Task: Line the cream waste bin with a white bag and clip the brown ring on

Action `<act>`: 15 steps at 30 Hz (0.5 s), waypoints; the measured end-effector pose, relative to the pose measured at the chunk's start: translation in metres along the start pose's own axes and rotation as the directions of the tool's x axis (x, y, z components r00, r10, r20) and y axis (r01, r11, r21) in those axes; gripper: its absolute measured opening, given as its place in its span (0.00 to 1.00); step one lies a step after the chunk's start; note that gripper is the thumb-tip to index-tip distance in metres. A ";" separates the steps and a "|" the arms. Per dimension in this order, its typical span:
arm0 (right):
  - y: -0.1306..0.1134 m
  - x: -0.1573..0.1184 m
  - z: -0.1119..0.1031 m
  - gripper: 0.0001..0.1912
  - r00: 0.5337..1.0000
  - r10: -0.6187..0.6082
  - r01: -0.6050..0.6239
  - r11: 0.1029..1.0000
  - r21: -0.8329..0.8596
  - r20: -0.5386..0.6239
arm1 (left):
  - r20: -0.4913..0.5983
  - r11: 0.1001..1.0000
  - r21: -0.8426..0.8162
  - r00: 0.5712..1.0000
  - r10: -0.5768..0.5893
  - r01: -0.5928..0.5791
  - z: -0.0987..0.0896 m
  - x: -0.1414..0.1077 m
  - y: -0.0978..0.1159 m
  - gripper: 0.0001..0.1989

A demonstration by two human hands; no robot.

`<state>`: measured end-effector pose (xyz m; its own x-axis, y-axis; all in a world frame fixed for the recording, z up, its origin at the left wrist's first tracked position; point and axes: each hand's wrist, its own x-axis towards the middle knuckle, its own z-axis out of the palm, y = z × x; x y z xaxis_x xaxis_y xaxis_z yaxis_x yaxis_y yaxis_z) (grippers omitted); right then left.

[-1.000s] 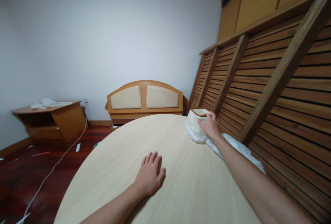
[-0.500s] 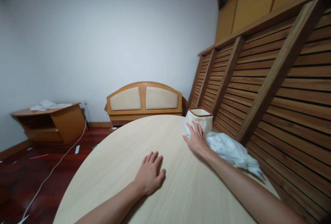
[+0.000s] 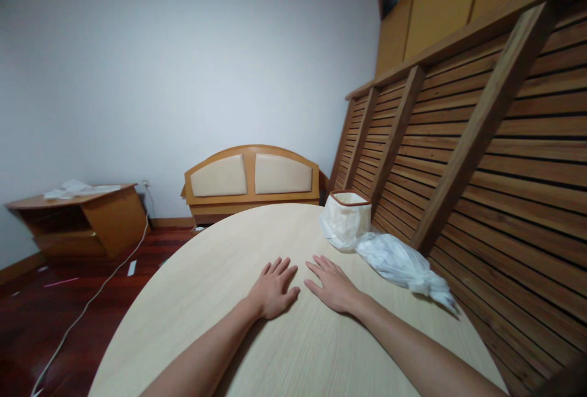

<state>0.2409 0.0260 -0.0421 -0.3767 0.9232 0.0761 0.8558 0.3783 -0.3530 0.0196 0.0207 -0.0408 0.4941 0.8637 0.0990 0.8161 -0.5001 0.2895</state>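
Note:
My left hand [image 3: 274, 289] rests palm down on the round pale wood table [image 3: 220, 274], fingers stretched out and holding nothing. Close by on its right lies my right hand [image 3: 334, 284], also palm down with the fingers spread. A small gap separates the two hands. Beyond my right hand, at the table's far right edge, stands a bin with a brown rim [image 3: 351, 222], lined with a whitish plastic bag. Against its base lies a knotted white plastic bag [image 3: 398, 262] with something bundled inside. Neither hand touches the bin or the bag.
Slatted wooden panels [image 3: 458, 158] lean along the right side of the table. Behind it a headboard [image 3: 252, 177] with cream pads stands against the wall. On the left are a low cabinet [image 3: 110, 219] and a white cable [image 3: 87, 308] across the dark red floor.
My right hand has come away from the lined bin, moving back and left to the table top. My left hand has shifted slightly forward and right. The view has turned a little.

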 end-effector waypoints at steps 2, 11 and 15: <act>-0.001 -0.002 0.000 0.37 1.000 -0.002 0.002 1.000 -0.006 0.020 | -0.009 1.000 -0.004 1.000 0.009 -0.009 0.002 -0.001 -0.002 0.32; -0.003 -0.009 0.005 0.40 0.997 -0.056 0.056 0.998 -0.011 0.054 | -0.034 0.999 0.012 0.999 0.031 -0.030 0.006 -0.014 -0.003 0.28; -0.003 -0.008 0.005 0.40 0.997 -0.058 0.059 0.998 -0.018 0.052 | -0.037 1.000 0.005 0.999 0.031 -0.030 0.004 -0.018 -0.001 0.27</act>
<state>0.2394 0.0167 -0.0464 -0.4437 0.8949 0.0476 0.8384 0.4333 -0.3308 0.0115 0.0056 -0.0465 0.5076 0.8497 0.1425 0.8023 -0.5264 0.2813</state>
